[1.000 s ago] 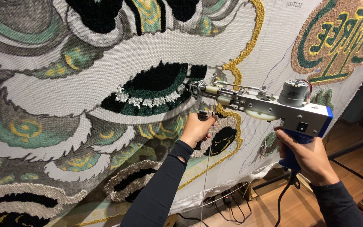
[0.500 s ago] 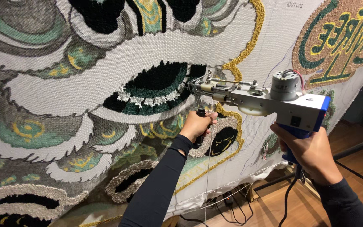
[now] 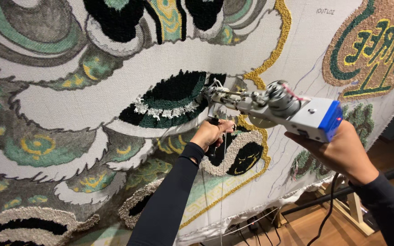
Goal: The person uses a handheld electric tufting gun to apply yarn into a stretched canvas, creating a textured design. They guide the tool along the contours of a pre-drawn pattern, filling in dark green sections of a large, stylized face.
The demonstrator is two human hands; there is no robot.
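A grey tufting gun (image 3: 279, 108) with a blue rear end points left, its needle tip touching the stretched cloth (image 3: 69, 105) at the edge of a black and green tufted patch (image 3: 174, 98). My left hand (image 3: 211, 133) is closed around the gun's black front handle, just below the needle. My right hand (image 3: 340, 152) grips the rear handle under the blue end. A thin yarn strand (image 3: 223, 182) hangs down from the gun's front. A black power cord (image 3: 327, 216) drops from the rear handle.
The cloth carries a large tufted design in green, white, black and gold, with a gold outline (image 3: 277, 50) running past the gun. A gold and green emblem (image 3: 375, 41) fills the upper right. Wooden frame legs (image 3: 347, 212) and cables stand on the wooden floor below.
The gun has tilted and shifted slightly left and down along the cloth, both hands moving with it. The view has moved closer to the tufted patch.
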